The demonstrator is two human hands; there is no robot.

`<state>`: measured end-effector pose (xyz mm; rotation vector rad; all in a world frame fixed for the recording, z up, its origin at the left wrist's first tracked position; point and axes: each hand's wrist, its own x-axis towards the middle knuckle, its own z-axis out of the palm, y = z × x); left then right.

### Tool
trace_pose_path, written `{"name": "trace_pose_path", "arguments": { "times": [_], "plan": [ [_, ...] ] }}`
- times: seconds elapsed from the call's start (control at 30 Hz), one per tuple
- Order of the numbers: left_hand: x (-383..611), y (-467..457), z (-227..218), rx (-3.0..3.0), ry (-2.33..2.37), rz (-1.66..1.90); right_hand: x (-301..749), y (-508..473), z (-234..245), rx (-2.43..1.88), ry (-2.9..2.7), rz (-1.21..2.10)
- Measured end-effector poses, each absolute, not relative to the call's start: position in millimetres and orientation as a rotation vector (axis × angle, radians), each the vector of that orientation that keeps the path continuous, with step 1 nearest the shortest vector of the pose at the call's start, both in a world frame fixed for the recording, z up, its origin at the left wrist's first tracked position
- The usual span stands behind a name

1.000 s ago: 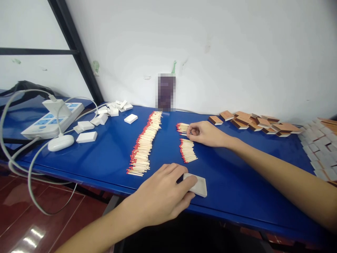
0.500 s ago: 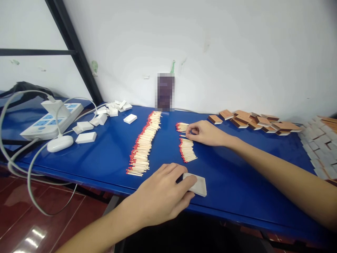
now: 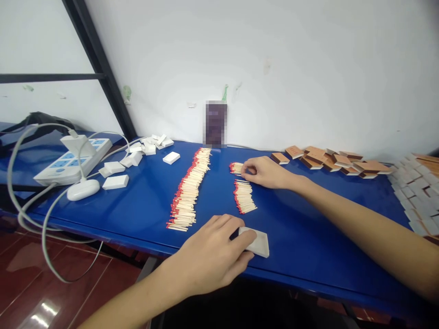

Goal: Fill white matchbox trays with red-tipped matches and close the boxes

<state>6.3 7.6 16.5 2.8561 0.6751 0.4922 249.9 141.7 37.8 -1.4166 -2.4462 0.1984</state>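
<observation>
My left hand [image 3: 216, 256] is curled round one end of a white matchbox tray [image 3: 260, 243], its open side up, near the front edge of the blue table. My right hand [image 3: 264, 172] has thumb and forefinger pinched together at the stick ends of a small bunch of red-tipped matches [image 3: 235, 168]. What lies between those fingertips is hidden. Just below, a second bunch of matches [image 3: 244, 197] is fanned out with its heads to the left. A long row of matches [image 3: 187, 192] runs from the wall towards me, left of both bunches.
White trays [image 3: 115, 182] lie in a loose pile at the left, beside a power strip [image 3: 72, 162] with looping cables. Brown matchboxes [image 3: 315, 156] are heaped at the right rear. More boxes [image 3: 420, 192] are stacked at the far right. A blurred dark object [image 3: 215, 123] leans on the wall.
The single match that lay between the two small bunches, by my right fingertips, no longer lies apart. My left hand keeps its grip on the tray. The view has shifted slightly.
</observation>
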Motion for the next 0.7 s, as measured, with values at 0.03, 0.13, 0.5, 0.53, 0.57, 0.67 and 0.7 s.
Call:
{"name": "trace_pose_path", "arguments": {
  "times": [0.03, 0.13, 0.5, 0.53, 0.57, 0.67, 0.7],
  "plan": [
    [6.4, 7.6, 16.7, 2.855, 0.677, 0.488, 250.2, 141.9, 37.5, -1.403, -2.445, 0.196],
    [6.7, 8.1, 17.2, 2.853, 0.682, 0.478, 251.5, 143.6, 35.8, -1.384, -2.41, 0.189],
    [6.4, 6.9, 17.1, 2.849, 0.676, 0.466, 252.8, 148.0, 32.2, -1.372, -2.421, 0.158],
    [6.5, 7.0, 17.1, 2.849, 0.677, 0.467, 252.4, 148.0, 32.3, -1.379, -2.417, 0.164],
    [6.6, 7.3, 17.0, 2.851, 0.678, 0.471, 252.0, 147.9, 32.7, -1.389, -2.413, 0.174],
    [6.7, 8.3, 17.0, 2.857, 0.672, 0.489, 251.0, 146.3, 35.9, -1.442, -2.406, 0.216],
    [6.8, 8.6, 17.1, 2.859, 0.671, 0.495, 251.0, 145.4, 37.8, -1.466, -2.408, 0.244]
  ]
}}
